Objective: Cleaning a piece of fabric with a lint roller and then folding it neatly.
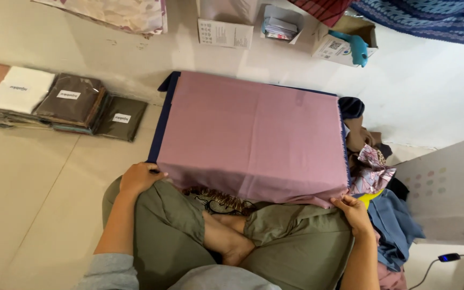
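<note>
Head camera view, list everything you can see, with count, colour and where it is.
Folded cloth: one, pink, centre floor, both hands grip its near corners.
Dark blue layer: one, under the cloth.
Packaged fabrics: about five, white and brown, left floor.
Boxes: several, white, top.
Toy: one, teal, top right.
Clothes pile: mixed colours, right.
Bin: one, white, right.
Left hand: cloth's left corner.
Right hand: cloth's right corner.

A mauve-pink cloth lies spread flat, its near corners pinched, over a navy-edged board.
</note>
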